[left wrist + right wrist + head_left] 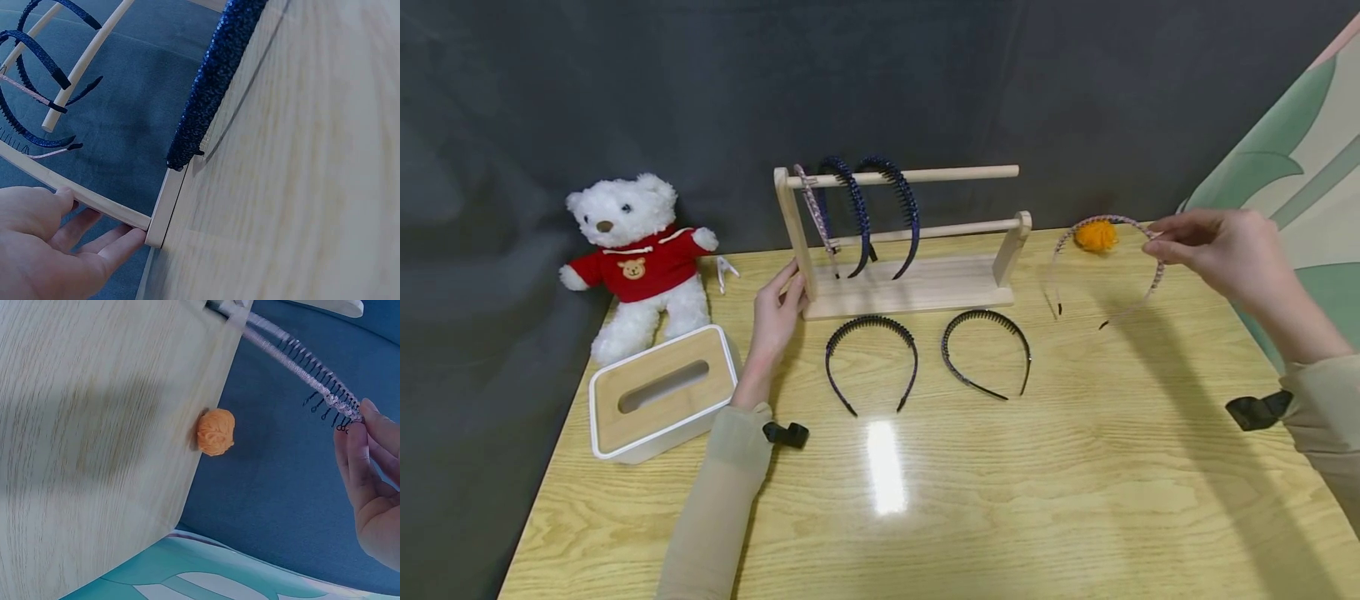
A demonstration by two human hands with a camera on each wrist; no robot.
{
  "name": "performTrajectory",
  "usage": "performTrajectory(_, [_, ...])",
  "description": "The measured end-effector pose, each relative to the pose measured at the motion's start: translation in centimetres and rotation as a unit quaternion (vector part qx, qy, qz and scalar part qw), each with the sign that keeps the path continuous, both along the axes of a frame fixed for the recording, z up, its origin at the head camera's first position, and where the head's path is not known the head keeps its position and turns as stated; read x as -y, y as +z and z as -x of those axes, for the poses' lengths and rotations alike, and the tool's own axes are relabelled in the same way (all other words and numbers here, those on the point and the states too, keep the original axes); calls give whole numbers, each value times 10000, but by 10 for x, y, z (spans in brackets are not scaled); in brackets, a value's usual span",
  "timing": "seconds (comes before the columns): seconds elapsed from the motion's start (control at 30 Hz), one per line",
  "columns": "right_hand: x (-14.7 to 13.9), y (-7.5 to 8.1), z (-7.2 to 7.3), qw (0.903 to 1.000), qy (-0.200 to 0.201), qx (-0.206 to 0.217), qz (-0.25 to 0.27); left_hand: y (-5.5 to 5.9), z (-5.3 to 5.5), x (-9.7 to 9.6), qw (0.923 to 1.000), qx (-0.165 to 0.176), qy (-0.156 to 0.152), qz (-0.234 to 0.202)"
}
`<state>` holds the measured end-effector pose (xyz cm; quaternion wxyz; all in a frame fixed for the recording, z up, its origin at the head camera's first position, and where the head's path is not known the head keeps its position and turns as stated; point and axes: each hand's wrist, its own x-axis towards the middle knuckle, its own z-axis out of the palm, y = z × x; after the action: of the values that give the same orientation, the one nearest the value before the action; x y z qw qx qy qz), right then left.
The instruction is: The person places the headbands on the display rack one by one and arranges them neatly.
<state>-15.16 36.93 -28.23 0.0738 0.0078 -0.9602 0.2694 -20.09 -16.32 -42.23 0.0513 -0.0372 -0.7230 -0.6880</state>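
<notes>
My right hand [1228,250] pinches a pink toothed headband [294,369] between thumb and fingertips, raised at the right with its ends pointing down. At the left post of a wooden two-bar rack [917,292], my left hand [777,312] grips low down, thumb and fingers on either side of the post. Hanging on the rack are a pink headband [811,204] near that post and two dark blue ones, a middle headband [857,208] and a right-hand headband [910,208]. In front of the base lie a dark blue headband [871,320] and a dark glittery headband [987,314].
An orange fluffy ball [216,432] lies by the table's back edge, behind the raised headband. To the left, a white teddy bear [643,271] in red sits behind a wood-topped tissue box [602,400]. A small white clip [723,272] lies beside the bear.
</notes>
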Motion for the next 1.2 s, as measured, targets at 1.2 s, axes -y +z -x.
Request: performTrajectory(1.2, [27,30,-12,9873,-89,-687,1430,-1,0,0,10000,89,20,-8])
